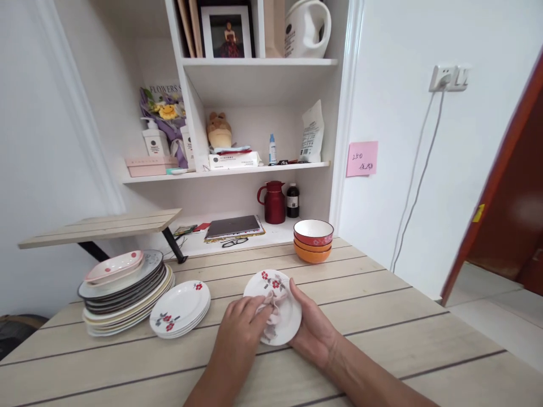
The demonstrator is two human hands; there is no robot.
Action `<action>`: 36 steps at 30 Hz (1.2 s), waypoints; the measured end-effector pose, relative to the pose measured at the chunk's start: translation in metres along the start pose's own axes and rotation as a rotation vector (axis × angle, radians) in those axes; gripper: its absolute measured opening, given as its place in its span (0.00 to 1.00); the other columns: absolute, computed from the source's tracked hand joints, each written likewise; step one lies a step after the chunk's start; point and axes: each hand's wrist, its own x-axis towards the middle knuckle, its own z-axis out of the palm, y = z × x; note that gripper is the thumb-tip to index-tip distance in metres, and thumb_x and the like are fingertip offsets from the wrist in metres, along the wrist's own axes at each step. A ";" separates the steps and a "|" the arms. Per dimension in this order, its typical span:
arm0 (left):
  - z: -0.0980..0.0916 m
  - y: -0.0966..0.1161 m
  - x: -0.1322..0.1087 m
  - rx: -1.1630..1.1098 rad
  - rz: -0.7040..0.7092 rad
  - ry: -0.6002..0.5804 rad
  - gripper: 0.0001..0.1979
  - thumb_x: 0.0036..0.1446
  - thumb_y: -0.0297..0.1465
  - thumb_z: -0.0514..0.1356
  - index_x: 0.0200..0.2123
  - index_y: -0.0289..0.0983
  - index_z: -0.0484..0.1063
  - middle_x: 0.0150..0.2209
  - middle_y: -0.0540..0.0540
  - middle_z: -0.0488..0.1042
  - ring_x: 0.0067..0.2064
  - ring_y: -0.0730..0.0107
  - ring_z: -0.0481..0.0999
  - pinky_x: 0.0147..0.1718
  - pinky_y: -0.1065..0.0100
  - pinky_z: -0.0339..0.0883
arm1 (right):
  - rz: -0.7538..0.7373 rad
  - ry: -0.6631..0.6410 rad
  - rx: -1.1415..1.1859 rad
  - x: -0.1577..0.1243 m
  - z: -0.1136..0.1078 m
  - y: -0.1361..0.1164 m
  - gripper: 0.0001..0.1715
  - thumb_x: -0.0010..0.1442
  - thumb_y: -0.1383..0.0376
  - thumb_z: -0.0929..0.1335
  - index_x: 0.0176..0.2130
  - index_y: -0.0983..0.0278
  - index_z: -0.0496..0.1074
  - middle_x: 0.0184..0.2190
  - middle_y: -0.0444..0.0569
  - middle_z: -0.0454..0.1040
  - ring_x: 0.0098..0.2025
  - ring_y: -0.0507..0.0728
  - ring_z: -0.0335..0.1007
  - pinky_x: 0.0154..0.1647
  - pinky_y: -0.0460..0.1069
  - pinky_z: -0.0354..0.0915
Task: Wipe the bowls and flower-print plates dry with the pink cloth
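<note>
Red-flowered, grey-leaved white plate (289, 317)

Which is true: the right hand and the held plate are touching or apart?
Touching. The head view shows the right hand supporting the plate along its right edge, no gap between.

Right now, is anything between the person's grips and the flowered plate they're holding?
Yes, on one side: a bunched pink cloth sits between the left grip and the flowered plate. Nothing visible separates the right grip from the plate's right edge.

Head cam, fwd/down angle, tabletop (360, 305) close below, shelf unit (258, 66) & wall (394, 102) further bk.
</note>
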 end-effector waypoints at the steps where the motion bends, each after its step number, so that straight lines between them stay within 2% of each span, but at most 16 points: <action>1: 0.001 -0.002 -0.001 0.015 0.013 0.012 0.15 0.61 0.25 0.58 0.49 0.43 0.73 0.50 0.46 0.77 0.49 0.61 0.73 0.47 0.59 0.67 | 0.004 0.002 0.002 0.000 -0.001 0.002 0.32 0.62 0.47 0.64 0.52 0.70 0.71 0.39 0.55 0.81 0.38 0.59 0.75 0.52 0.57 0.63; 6: -0.001 -0.002 -0.004 0.067 0.151 0.047 0.19 0.63 0.22 0.53 0.56 0.39 0.68 0.51 0.43 0.76 0.50 0.61 0.73 0.48 0.58 0.67 | 0.044 -0.030 0.019 -0.002 0.002 0.008 0.33 0.62 0.44 0.63 0.48 0.70 0.73 0.37 0.56 0.81 0.39 0.60 0.75 0.51 0.56 0.64; 10: -0.007 0.000 -0.005 0.081 0.140 0.108 0.21 0.64 0.22 0.51 0.59 0.36 0.63 0.51 0.41 0.75 0.52 0.63 0.72 0.51 0.59 0.66 | 0.032 -0.042 0.014 -0.004 0.010 0.018 0.32 0.62 0.45 0.64 0.48 0.69 0.74 0.39 0.56 0.81 0.41 0.60 0.75 0.51 0.56 0.64; 13: -0.011 -0.002 -0.008 0.138 0.076 0.172 0.18 0.62 0.22 0.53 0.55 0.35 0.67 0.49 0.41 0.76 0.51 0.62 0.73 0.50 0.59 0.65 | 0.023 -0.039 -0.006 -0.005 0.017 0.032 0.30 0.62 0.47 0.65 0.48 0.68 0.74 0.40 0.55 0.81 0.44 0.62 0.75 0.53 0.58 0.63; 18: -0.024 -0.006 -0.014 0.288 -0.178 0.173 0.10 0.59 0.22 0.57 0.42 0.39 0.74 0.48 0.42 0.76 0.46 0.58 0.75 0.45 0.58 0.66 | 0.041 -0.018 -0.041 -0.008 0.028 0.051 0.28 0.60 0.47 0.66 0.48 0.66 0.75 0.42 0.56 0.81 0.47 0.64 0.75 0.55 0.61 0.62; 23: -0.028 -0.011 -0.020 0.309 -0.245 0.189 0.09 0.61 0.23 0.55 0.38 0.38 0.74 0.43 0.43 0.76 0.41 0.61 0.76 0.38 0.61 0.67 | -0.018 -0.015 -0.057 -0.010 0.028 0.041 0.29 0.61 0.48 0.66 0.51 0.67 0.74 0.46 0.57 0.80 0.50 0.64 0.73 0.56 0.60 0.61; 27: -0.022 -0.008 -0.022 0.219 -0.147 0.229 0.09 0.64 0.24 0.53 0.38 0.38 0.73 0.40 0.44 0.76 0.39 0.64 0.75 0.37 0.63 0.68 | -0.113 -0.014 -0.038 -0.010 0.024 0.023 0.33 0.60 0.45 0.66 0.52 0.67 0.73 0.48 0.58 0.79 0.51 0.64 0.73 0.55 0.61 0.62; 30: -0.018 0.003 -0.021 0.168 -0.082 0.221 0.08 0.63 0.24 0.55 0.40 0.38 0.73 0.41 0.44 0.76 0.40 0.64 0.75 0.38 0.63 0.68 | -0.105 -0.019 -0.038 -0.010 0.021 0.018 0.36 0.59 0.43 0.66 0.52 0.69 0.73 0.46 0.58 0.80 0.50 0.65 0.73 0.53 0.61 0.64; 33: -0.018 0.014 -0.021 0.148 0.044 0.211 0.10 0.61 0.22 0.56 0.41 0.38 0.73 0.42 0.44 0.77 0.42 0.64 0.75 0.40 0.63 0.67 | -0.091 -0.006 -0.056 -0.011 0.020 0.020 0.37 0.58 0.43 0.66 0.52 0.70 0.72 0.44 0.59 0.80 0.49 0.64 0.73 0.51 0.59 0.65; 36: -0.017 0.017 -0.022 0.136 0.140 0.210 0.11 0.62 0.21 0.55 0.43 0.38 0.73 0.44 0.44 0.77 0.44 0.64 0.75 0.43 0.62 0.67 | -0.068 -0.008 -0.043 -0.011 0.020 0.023 0.36 0.60 0.45 0.66 0.53 0.72 0.71 0.44 0.59 0.80 0.48 0.63 0.74 0.51 0.56 0.66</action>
